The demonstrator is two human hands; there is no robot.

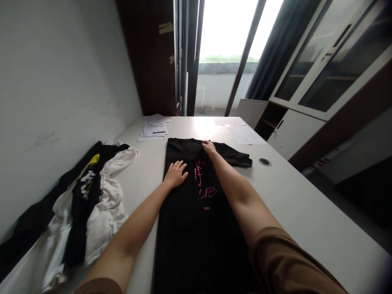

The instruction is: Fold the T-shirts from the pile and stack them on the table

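A black T-shirt with pink lettering lies lengthwise on the white table, its left side folded in to a straight edge. One short sleeve sticks out at the far right. My left hand rests flat on the upper left of the shirt, fingers spread. Farther up, near the collar and right shoulder, my right hand has its fingers closed on the cloth; the fingertips are partly hidden. The front hem runs out of view at the bottom.
Rumpled white and black clothes lie along the wall on the left. Loose papers sit at the far left of the table, with more sheets at the far right. A round cable grommet is set near the right edge.
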